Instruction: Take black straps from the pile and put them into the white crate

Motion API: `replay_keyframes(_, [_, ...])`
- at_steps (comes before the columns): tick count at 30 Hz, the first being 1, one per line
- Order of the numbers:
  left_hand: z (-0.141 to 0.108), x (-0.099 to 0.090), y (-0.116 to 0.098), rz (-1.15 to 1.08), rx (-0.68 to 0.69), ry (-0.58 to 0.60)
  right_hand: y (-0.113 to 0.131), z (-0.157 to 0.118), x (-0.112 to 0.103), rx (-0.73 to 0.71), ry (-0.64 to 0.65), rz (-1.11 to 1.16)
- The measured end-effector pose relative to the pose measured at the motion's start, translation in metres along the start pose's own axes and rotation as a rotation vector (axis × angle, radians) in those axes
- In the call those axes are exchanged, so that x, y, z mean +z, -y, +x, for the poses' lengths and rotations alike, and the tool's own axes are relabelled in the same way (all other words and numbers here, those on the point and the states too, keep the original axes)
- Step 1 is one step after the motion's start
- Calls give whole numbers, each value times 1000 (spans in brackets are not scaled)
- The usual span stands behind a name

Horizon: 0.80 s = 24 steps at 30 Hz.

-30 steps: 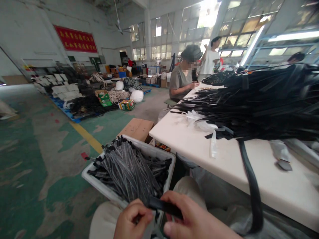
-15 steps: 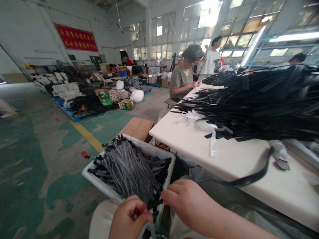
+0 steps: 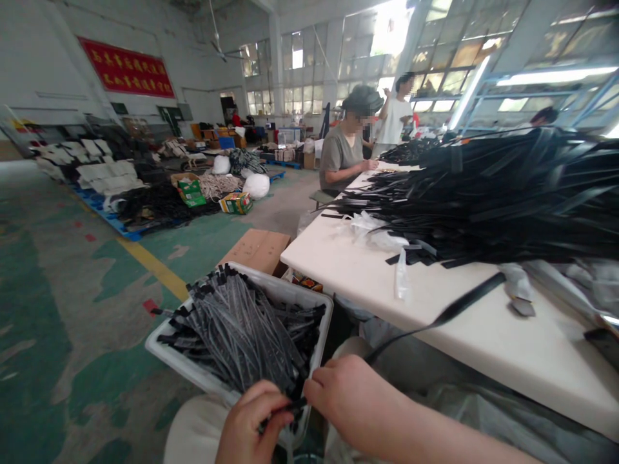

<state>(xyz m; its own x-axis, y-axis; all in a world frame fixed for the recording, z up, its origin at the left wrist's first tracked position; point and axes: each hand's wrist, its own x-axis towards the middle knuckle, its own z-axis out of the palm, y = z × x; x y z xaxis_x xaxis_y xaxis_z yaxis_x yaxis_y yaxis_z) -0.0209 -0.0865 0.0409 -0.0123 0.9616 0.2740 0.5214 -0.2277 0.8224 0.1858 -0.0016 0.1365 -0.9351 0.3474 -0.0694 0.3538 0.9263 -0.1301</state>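
Observation:
Between my two hands runs the end of a flat black strap (image 3: 464,303). My left hand (image 3: 256,419) is closed, thumb and forefinger pinching the strap's tip, and a clear plastic strip hangs below it. Closed beside it, my right hand (image 3: 355,399) grips the strap a short way along, its fingertips partly hidden. From there the strap trails over the table's edge and across the white tabletop (image 3: 338,258). Just beyond my hands stands a white plastic bin (image 3: 184,372), full of grey straps with black ends (image 3: 236,322).
A large heap of black straps (image 3: 507,193) covers the table's far side, with clear plastic pieces (image 3: 401,274) near it. A cardboard box (image 3: 256,250) sits behind the bin. Someone in a cap (image 3: 341,151) works at the table's far end. Loaded blue pallets (image 3: 111,219) stand at left.
My left finger and thumb have closed in on the strap's end. The strap's tail on the table has straightened. The whole view has shifted slightly to the right.

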Motion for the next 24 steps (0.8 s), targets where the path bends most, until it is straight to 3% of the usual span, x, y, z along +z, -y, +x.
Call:
replay_keyframes(3, [0,8,4,89,56,90,8,9,8,-16,40,-38])
replay_keyframes(7, [-4,16,10,170,3,172,7,14,18,-51,42,-32])
replay_keyframes(12, [-9,10,24,392,-54,72,-23,-4,7,258,82,18])
replay_keyframes(14, [-10,14,24,469,-23,63,-27,-7,4,293,109,69])
replay_keyframes(19, [-13,35,16,554,178,82,-6,-2,17,122,168,181])
replay_keyframes(24, [-18,23,11,509,193,146,-4,-15,12,256,207,329])
